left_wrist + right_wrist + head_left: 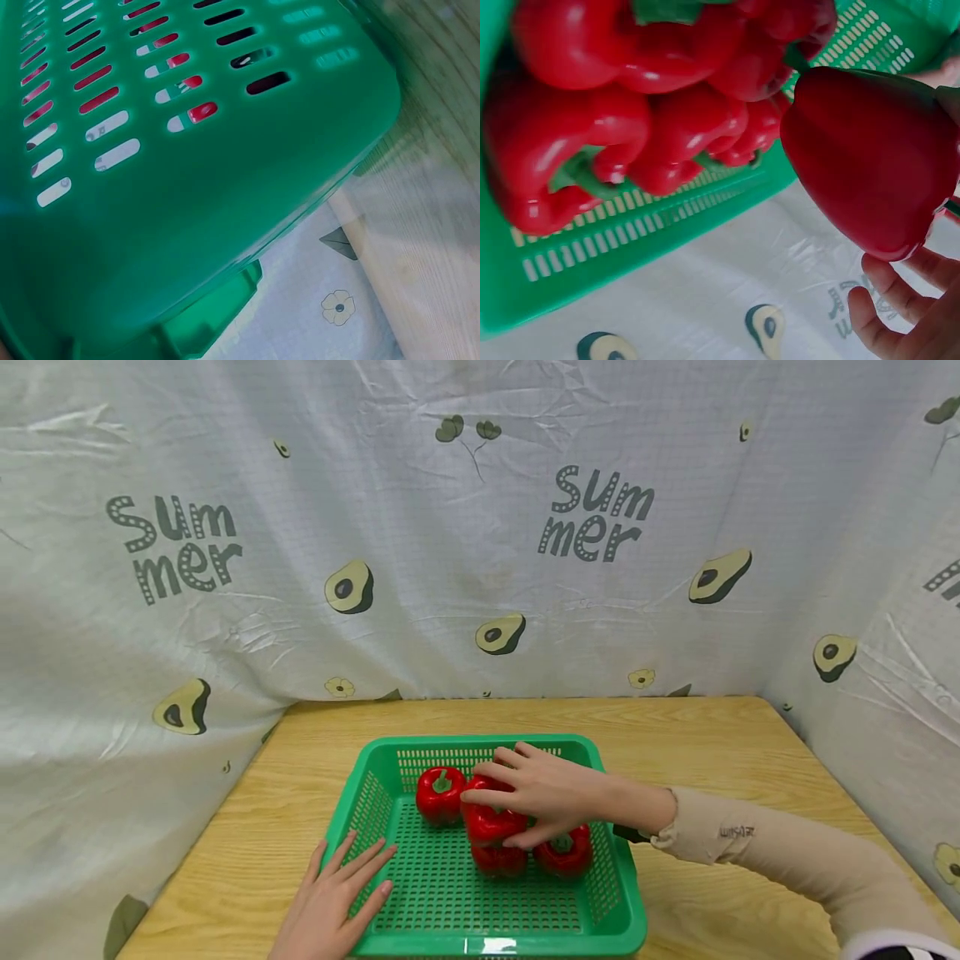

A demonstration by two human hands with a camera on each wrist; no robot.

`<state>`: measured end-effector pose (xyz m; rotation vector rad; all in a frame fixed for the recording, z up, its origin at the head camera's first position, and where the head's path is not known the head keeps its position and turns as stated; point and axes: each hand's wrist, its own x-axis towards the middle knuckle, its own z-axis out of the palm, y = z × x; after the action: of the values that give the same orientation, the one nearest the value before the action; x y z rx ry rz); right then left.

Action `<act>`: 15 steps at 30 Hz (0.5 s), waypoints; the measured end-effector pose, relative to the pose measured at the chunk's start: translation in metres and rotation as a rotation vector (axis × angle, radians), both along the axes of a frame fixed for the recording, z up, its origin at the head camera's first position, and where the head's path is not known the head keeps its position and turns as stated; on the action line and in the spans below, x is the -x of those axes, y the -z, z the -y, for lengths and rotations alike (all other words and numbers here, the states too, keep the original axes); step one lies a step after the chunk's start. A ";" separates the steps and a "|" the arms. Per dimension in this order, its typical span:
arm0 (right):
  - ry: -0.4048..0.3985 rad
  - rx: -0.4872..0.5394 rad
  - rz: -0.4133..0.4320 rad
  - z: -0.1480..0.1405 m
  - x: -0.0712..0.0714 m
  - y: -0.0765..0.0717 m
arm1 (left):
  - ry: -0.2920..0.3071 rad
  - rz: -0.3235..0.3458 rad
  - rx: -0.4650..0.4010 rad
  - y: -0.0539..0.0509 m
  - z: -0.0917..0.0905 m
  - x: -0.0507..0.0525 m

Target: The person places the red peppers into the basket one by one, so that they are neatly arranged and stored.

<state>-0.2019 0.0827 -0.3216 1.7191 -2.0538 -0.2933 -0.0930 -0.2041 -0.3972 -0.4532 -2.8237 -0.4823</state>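
In the head view, my right hand (pixel 551 789) grips a glossy red bell pepper (pixel 486 822) above a green plastic basket (pixel 480 945). Close up in the right wrist view, the held pepper (pixel 870 161) is tilted, its fingertips (pixel 889 289) at one end. Other red peppers lie in the basket: one at the back (pixel 438 802), one below the held pepper (pixel 498 862), and one at the right (pixel 564 856). My left hand (pixel 330 897) is at the basket's left rim, fingers straight and spread. The left wrist view shows only the slotted basket wall (pixel 217 180).
The basket stands on a wooden table (pixel 697 752). A pale cloth (pixel 420 527) printed with avocados and lettering hangs behind and at the sides. More peppers (pixel 562 142) sit close together by the basket wall.
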 end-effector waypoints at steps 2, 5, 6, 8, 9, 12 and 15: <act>0.007 -0.011 0.000 0.006 -0.002 -0.001 | 0.000 0.003 0.000 0.000 0.001 0.000; 0.016 -0.018 0.007 0.014 -0.004 -0.003 | 0.000 0.010 0.000 0.000 0.002 -0.001; 0.018 -0.020 0.010 0.018 -0.004 -0.003 | 0.000 0.010 0.001 0.000 0.003 -0.001; 0.022 -0.025 0.011 0.025 -0.005 -0.004 | 0.002 0.009 0.000 0.000 0.003 -0.001; 0.023 -0.029 0.013 0.028 -0.005 -0.004 | 0.004 0.006 -0.001 0.000 0.004 -0.001; 0.036 -0.046 0.017 0.039 -0.006 -0.003 | 0.006 -0.002 -0.003 0.000 0.005 -0.001; 0.050 -0.064 0.002 0.048 -0.005 0.001 | 0.007 0.004 -0.001 0.000 0.006 -0.002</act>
<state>-0.1969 0.0345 -0.3228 1.7078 -2.1121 -0.3771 -0.0914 -0.2102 -0.3976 -0.4626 -2.8263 -0.4865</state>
